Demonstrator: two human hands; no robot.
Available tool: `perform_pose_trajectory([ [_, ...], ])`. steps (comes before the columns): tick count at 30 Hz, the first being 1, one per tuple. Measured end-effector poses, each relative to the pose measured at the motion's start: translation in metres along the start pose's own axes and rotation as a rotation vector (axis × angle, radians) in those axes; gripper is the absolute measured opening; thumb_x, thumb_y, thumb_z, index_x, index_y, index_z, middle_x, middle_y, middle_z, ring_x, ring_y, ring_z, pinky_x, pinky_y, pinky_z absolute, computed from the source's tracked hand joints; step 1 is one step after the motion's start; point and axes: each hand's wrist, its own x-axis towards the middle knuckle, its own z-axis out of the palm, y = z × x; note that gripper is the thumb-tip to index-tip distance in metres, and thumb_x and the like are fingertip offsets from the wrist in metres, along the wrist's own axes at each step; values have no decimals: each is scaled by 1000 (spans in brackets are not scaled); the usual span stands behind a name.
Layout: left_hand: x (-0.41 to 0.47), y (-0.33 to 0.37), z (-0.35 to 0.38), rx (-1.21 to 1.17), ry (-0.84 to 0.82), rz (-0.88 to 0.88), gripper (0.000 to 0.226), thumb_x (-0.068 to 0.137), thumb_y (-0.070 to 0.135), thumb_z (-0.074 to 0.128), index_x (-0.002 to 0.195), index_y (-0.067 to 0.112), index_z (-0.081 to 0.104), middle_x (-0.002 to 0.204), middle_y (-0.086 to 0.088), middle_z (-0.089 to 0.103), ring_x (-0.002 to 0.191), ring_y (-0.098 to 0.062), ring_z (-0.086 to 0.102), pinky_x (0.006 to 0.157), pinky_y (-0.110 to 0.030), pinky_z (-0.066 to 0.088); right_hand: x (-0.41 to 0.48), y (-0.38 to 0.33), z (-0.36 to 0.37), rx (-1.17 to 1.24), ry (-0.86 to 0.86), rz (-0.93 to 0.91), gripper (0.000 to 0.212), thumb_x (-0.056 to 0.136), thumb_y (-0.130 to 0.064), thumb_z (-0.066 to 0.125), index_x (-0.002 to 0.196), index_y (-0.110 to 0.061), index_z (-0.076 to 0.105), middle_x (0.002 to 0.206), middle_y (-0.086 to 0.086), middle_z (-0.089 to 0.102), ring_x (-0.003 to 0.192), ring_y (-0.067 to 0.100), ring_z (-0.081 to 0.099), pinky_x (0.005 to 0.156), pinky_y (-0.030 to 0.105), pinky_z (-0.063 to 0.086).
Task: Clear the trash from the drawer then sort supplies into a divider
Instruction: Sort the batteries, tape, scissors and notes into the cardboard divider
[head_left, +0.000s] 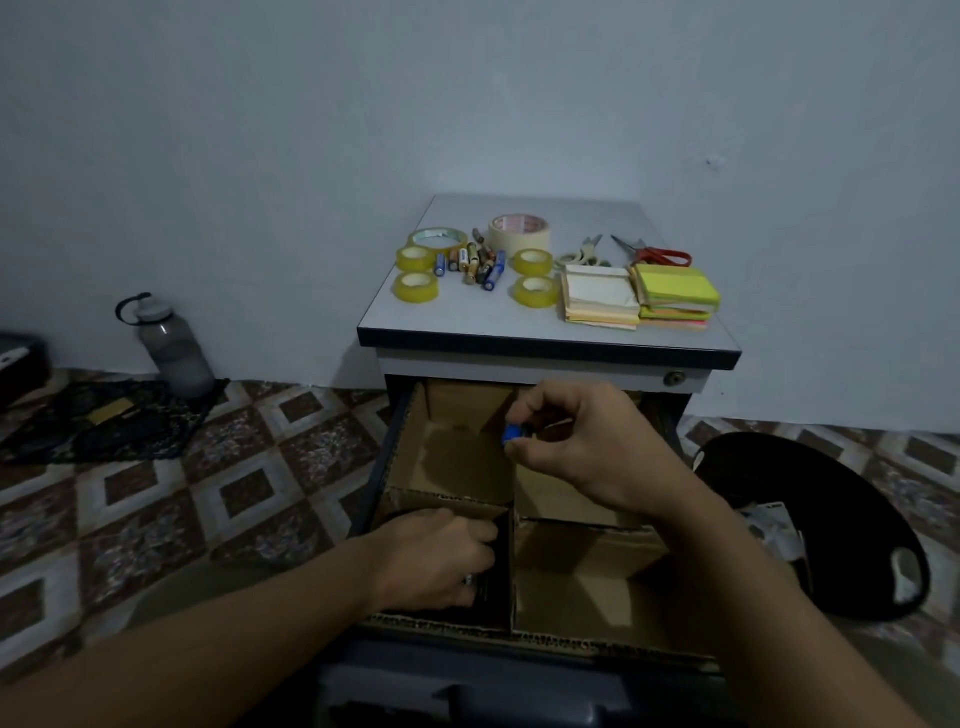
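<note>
The grey metal drawer (385, 457) of the small cabinet is pulled open. A brown cardboard divider (511, 551) sits inside it and makes boxes.

The right hand (576, 447) is up over the middle of the drawer. Its thumb and fingers pinch a small blue thing (511, 434). It is too small to tell what it is.

The left hand (436, 558) is down in the near left box, where dark things lie. Its fingers curl down, but I cannot tell if they hold anything.

On the white cabinet top (467, 327) lie 4 small yellow tape rolls (415, 287), 1 big cream tape roll (519, 234), a pile of batteries (475, 262), 2 pairs of scissors (660, 254) and 2 stacks of sticky notes (675, 296).

A black trash bag (831, 519) sits on the floor just right of the drawer. A grey water bottle (174, 348) stands by the wall, far to the left.
</note>
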Motion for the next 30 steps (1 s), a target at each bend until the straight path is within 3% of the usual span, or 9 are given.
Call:
perform_pose_trajectory([
  [5,-8,-3,-3,45,47,14,33,93,42,56,111,16,67,121,3,55,104,-20,58,84,-39,51,-4,7,1,-37,19,24,16,82,-27,77,94,-31,68,94,-11,68,87,2,65,80,31,58],
  [9,-35,-14,-18,-87,267,-8,32,99,42,42,110,23,66,111,9,60,93,-6,58,81,-27,52,-8,12,4,-64,15,26,16,82,-27,78,94,-31,68,96,-14,67,89,0,64,82,32,58],
  [13,-62,-34,-39,-127,468,-238,35,91,47,35,82,27,62,77,13,56,64,0,50,61,-13,42,-11,8,18,-124,-52,57,20,85,-29,74,99,-37,63,108,-16,62,96,1,61,83,30,57],
  [16,-75,-57,-46,-231,657,-383,34,87,45,43,67,24,62,59,15,55,53,-2,51,52,-17,37,-14,0,38,-180,-201,68,25,87,-30,70,107,-37,58,117,-16,55,102,3,57,80,25,55],
  [19,-83,-74,-42,-405,788,-537,33,87,27,60,55,20,59,57,24,58,53,-3,54,49,-23,32,-15,-6,63,-220,-367,19,25,89,-23,69,111,-28,59,117,-10,56,99,7,60,81,27,58],
  [21,-85,-82,-36,-446,799,-601,40,89,20,63,50,23,53,53,21,56,52,-2,52,50,-23,29,-13,-6,78,-299,-419,-21,23,89,-19,70,110,-22,62,113,-2,60,90,9,62,74,27,59],
  [24,-86,-88,-22,-423,723,-644,34,88,18,65,55,18,61,53,12,57,60,-3,57,51,-22,33,-6,-4,98,-419,-486,-71,16,89,-12,67,104,-14,62,104,5,64,79,15,60,60,26,53],
  [27,-86,-92,-12,-439,685,-613,29,87,21,66,58,16,64,57,8,62,65,-8,60,52,-23,38,3,-1,121,-493,-513,-153,14,90,-10,62,104,-10,62,105,10,64,90,24,63,72,35,55],
  [30,-86,-93,-9,-425,659,-605,28,88,22,66,61,19,66,60,7,64,61,-10,60,53,-17,40,11,-1,140,-582,-534,-206,14,94,-13,59,107,-8,62,107,15,64,94,31,65,74,36,55],
])
